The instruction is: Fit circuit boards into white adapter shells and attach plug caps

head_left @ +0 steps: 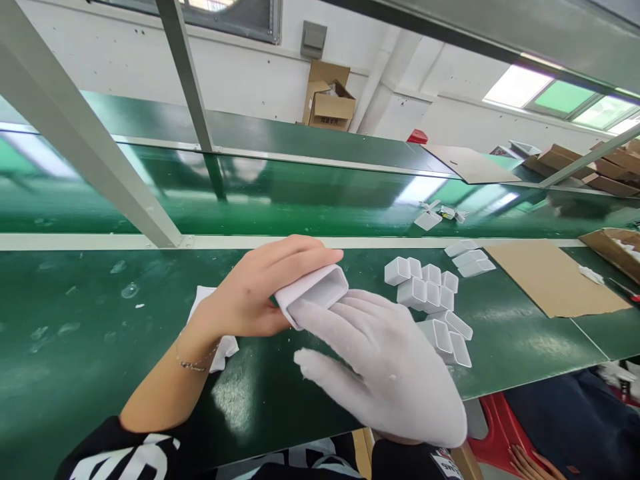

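My bare left hand (267,287) is closed around a small white plastic box (313,283), its open end turned toward my right hand. My right hand (375,360) wears a white glove. Its fingers are stretched out, with some fingertips reaching into the box's opening and the thumb held apart below. How far the fingers go in is hidden by the box wall. Partly under my left wrist lies a crumpled white cloth-like piece (225,353). To the right of my gloved hand, several similar white boxes (413,293) stand grouped on the green table (100,373).
Flat cardboard (555,277) lies at the right, beside white pieces (470,260). A green conveyor belt (300,200) runs behind the table, carrying small white parts (429,217). A metal post (100,127) rises at the left. Another person's hand (533,463) shows by a red stool (500,427).
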`<state>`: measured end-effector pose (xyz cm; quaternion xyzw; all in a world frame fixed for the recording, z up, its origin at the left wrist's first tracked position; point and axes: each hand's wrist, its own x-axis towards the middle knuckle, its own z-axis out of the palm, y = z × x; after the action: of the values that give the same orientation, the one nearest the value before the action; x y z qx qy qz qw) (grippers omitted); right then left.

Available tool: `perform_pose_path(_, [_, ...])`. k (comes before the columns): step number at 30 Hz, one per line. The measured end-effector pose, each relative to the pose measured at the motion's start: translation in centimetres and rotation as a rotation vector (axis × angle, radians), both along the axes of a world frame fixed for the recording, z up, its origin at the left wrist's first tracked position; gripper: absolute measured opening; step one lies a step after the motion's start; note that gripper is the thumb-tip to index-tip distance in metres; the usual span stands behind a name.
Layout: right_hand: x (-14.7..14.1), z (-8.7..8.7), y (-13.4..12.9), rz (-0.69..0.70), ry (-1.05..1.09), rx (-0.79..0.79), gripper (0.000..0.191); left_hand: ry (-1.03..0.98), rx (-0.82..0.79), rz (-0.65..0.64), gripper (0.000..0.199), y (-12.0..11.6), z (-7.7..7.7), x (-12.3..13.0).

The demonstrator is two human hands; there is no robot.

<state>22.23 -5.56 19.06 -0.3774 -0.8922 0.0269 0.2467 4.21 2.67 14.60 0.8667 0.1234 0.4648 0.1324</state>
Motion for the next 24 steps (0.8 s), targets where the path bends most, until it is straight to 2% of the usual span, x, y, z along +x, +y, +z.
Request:
perform_pose_path(4, [0.1,-0.4,0.5,-0.089,-0.031,-0.025,0.02,0.09,0.097,0.125,0.037,0.1,0.1,-0.1])
perform_pose_path(8, [0.7,-0.9,1.4,-0.283,-0.094,0.038,0.025,0.153,0.183,0.212,0.041,0.4,0.0,-0.3])
perform_pose_path(11, [0.8,-1.1,1.9,-0.366,-0.112,0.06,0.026,0.189,0.21,0.257,0.043,0.6,-0.1,-0.4])
perform_pose_path(13, [0.6,-1.2,2.0,-0.343,-0.121,0.045,0.029,0.192,0.217,0.275,0.044,0.7,-0.1,-0.5])
perform_pose_path(18, [-1.2,-1.6,1.6,-0.169,-0.151,-0.044,0.028,0.158,0.254,0.347,0.048,0.7,0.2,-0.9])
perform_pose_path(24, [-2.7,-2.4,1.9,-0.166,-0.202,-0.094,0.033,0.154,0.332,0.408,0.046,0.9,0.2,-1.2])
